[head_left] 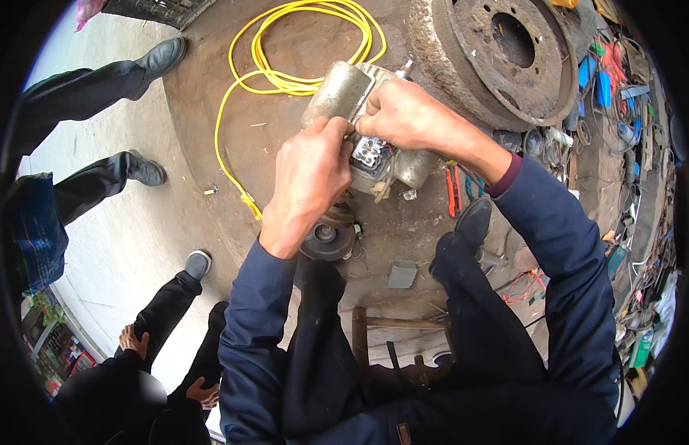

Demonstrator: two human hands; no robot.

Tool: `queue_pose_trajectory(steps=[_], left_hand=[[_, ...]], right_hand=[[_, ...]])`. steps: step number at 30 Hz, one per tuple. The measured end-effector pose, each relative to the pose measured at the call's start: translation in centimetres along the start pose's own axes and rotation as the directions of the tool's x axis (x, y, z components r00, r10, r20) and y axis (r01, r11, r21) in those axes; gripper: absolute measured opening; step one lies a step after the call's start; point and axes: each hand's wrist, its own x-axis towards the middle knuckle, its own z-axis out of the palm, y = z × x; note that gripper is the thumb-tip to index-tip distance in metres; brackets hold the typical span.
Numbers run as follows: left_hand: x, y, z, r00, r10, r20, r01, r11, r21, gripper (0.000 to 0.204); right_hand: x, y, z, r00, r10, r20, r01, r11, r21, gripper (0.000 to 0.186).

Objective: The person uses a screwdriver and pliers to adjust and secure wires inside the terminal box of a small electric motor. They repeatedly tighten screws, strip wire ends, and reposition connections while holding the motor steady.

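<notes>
An electric motor with grey cylindrical housings (335, 90) lies on the ground in front of me. Its terminal block (368, 151), white with several metal screws, shows in an uncovered box, with short wires (389, 167) beside it. My left hand (312, 163) is closed in a pinch at the left edge of this box. Above the block, my right hand (403, 115) is closed too, its fingertips close to the left hand's. Whatever lies between the fingers is too small or hidden to name. A metal shaft (406, 69) sticks out past my right hand.
A coiled yellow cable (259, 55) lies beyond the motor. A rusty wheel rim (500, 59) stands at far right. Red-handled pliers (453, 190) lie near my shoe. A round metal part (326, 233) sits below my left wrist. Other people stand and sit at left; scrap piles up at right.
</notes>
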Motion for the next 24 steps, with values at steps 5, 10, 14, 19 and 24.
queue_pose_trajectory(steps=[5, 10, 14, 19, 24], left_hand=[[0.7, -0.1, 1.2, 0.990, 0.032, -0.140, -0.026, 0.999, 0.042, 0.015], [0.5, -0.9, 2.5, 0.954, 0.110, -0.279, -0.112, 0.994, 0.008, 0.015], [0.2, -1.3, 2.6, 0.938, 0.140, -0.317, -0.149, 0.989, -0.006, 0.017], [0.7, -1.7, 2.1, 0.958, 0.126, -0.257, -0.153, 0.985, -0.084, 0.022], [1.2, -2.2, 1.2, 0.952, 0.220, -0.211, -0.246, 0.964, -0.104, 0.026]], right_hand=[[0.3, 0.9, -0.4, 0.998, 0.024, 0.051, -0.025, 1.000, 0.019, 0.033], [0.3, 1.4, 0.1, 0.999, -0.040, -0.030, 0.042, 0.996, 0.084, 0.032], [0.4, 1.9, 0.4, 0.999, -0.045, -0.025, 0.047, 0.994, 0.102, 0.030], [0.3, 1.5, 0.0, 0.996, -0.080, -0.032, 0.082, 0.994, 0.066, 0.034], [-3.2, -2.2, -4.7, 0.978, -0.034, -0.203, 0.063, 0.989, 0.135, 0.042]])
